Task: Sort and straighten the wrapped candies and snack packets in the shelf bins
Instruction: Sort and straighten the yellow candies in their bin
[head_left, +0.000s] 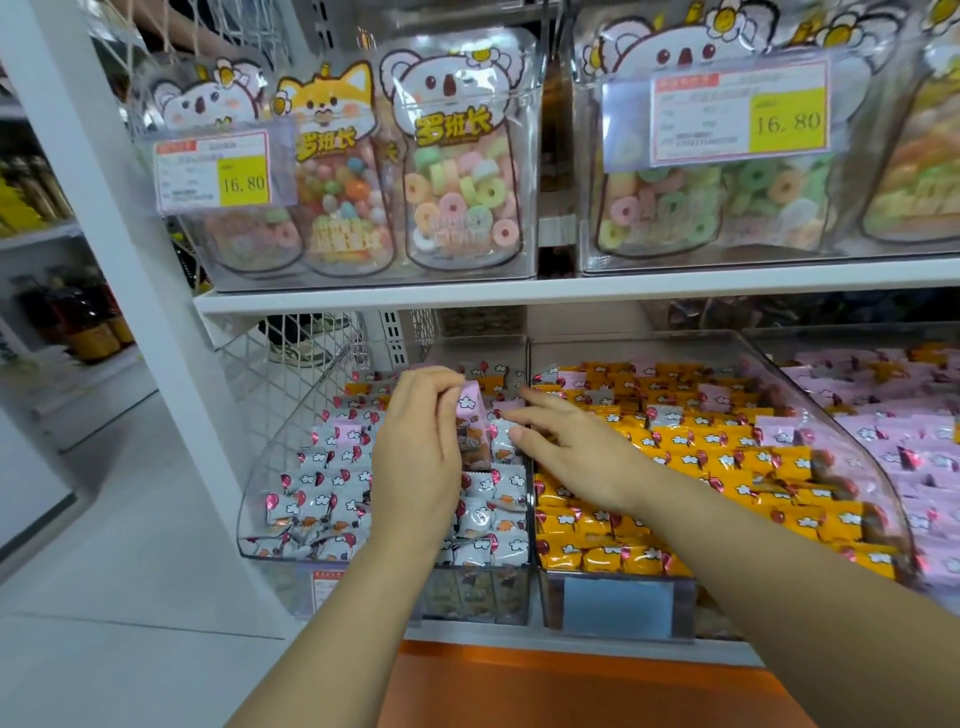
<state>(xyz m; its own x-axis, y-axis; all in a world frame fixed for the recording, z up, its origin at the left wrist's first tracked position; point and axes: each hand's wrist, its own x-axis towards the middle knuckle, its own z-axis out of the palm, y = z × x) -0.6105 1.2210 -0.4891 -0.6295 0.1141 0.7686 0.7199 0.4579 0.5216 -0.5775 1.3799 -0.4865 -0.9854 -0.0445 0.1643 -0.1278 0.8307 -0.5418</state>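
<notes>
A pink wrapped candy (471, 410) stands upright in the left hand (415, 447), pinched between the thumb and curled fingertips just above the back half of the left bin (270, 467), a clear plastic bin on the lower shelf. That bin holds mostly grey-white candies (322, 488) printed with red balloons and white clouds, with a few pink and orange ones mixed in near the back. The right hand (566, 447) is released, its fingers straight and spread, reaching across the clear divider between the left bin and the middle bin (852, 457), fingertips close to the held candy; whether they touch it cannot be told. The middle bin is filled with orange candies (727, 457) lying in rough rows, with scattered pink and grey ones among them. Further right, a third bin holds pink candies (883, 441). Above, the upper shelf (519, 293) carries clear bins of bagged ring gummies (457, 202) with cartoon animal tops, each bin fronted by a price tag (213, 171) reading 16.80. White wire mesh (291, 364) closes the shelf's left end.
</notes>
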